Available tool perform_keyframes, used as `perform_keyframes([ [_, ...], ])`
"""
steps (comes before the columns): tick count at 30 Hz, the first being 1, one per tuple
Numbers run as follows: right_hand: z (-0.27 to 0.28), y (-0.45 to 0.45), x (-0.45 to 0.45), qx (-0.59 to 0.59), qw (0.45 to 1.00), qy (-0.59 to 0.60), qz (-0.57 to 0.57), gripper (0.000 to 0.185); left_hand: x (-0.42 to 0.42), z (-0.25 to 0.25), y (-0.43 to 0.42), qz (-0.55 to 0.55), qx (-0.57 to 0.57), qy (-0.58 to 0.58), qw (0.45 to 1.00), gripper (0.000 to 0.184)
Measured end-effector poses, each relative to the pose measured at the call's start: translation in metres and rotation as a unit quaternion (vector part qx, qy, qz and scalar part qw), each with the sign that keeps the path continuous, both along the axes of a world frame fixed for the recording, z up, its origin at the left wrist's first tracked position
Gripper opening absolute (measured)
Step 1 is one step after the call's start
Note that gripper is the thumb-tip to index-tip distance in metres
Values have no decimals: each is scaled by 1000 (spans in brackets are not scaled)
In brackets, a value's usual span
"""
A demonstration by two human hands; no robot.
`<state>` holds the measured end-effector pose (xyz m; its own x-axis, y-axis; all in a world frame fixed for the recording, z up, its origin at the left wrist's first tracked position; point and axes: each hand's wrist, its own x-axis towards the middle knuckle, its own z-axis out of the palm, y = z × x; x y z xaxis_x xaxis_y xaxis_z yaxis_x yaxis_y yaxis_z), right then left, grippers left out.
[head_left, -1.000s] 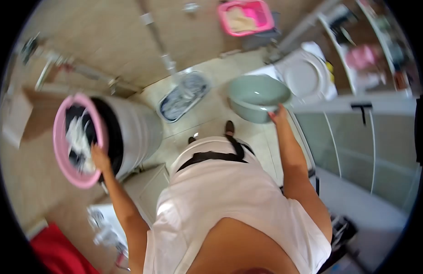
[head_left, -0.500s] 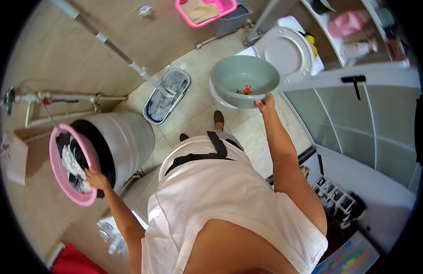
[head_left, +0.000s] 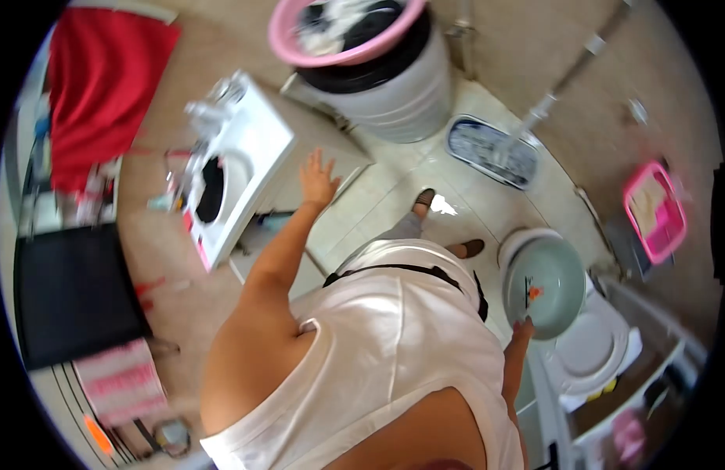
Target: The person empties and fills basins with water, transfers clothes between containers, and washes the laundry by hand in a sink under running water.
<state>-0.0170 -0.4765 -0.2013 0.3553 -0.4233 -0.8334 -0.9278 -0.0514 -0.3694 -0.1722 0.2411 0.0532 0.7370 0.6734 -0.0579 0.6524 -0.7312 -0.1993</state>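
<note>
My left hand (head_left: pixel 319 180) is empty in the air, fingers spread, close to the white sink cabinet. A black item (head_left: pixel 211 190) lies in the white sink (head_left: pixel 257 129) beyond it. At the right, my right hand (head_left: pixel 522 329) grips the rim of a grey-green basin (head_left: pixel 562 286), which has a small orange figure printed inside. This basin appears to sit on or just over another pale round container (head_left: pixel 513 245); I cannot tell which. At the top, a pink basin (head_left: pixel 280 35) with black and white clothes (head_left: pixel 343 23) rests on a large pale barrel (head_left: pixel 394 102).
A mop (head_left: pixel 562 86) stands in an oblong bucket (head_left: pixel 492 153) on the tiles. The toilet (head_left: pixel 586 352) is beside the green basin, with shelves (head_left: pixel 613 415) nearby. A pink basket (head_left: pixel 654 211) is at the right wall. A red cloth (head_left: pixel 104 86) hangs at upper left.
My body and the view have turned left, towards the sink. My left hand has come away from the clothes in the pink basin and is open. My right hand still holds the green basin.
</note>
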Motion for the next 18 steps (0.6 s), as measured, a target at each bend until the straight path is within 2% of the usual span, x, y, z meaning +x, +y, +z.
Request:
perform_keyframes([
  [2,10,15,23,7,1000,18,-12,43,-45,-2,-14,68,-22,41,997,53],
  [4,-4,22,40,47,999,-7,-4,45,-82,0,-22,125,-51,63,989,52],
  [6,18,47,64,71,997,-33,-25,46,-106,3,-27,177,-77,73,978,52],
  [7,35,63,73,79,996,-32,9,44,-120,0,-25,188,-77,70,977,52],
  [10,15,81,92,86,991,-51,87,41,-148,1,-16,233,-77,52,968,51],
  [13,30,119,89,67,972,-110,197,37,-182,-13,6,256,-51,-13,965,52],
  [18,43,194,73,53,965,-109,233,34,-231,-6,49,263,69,-165,948,54],
])
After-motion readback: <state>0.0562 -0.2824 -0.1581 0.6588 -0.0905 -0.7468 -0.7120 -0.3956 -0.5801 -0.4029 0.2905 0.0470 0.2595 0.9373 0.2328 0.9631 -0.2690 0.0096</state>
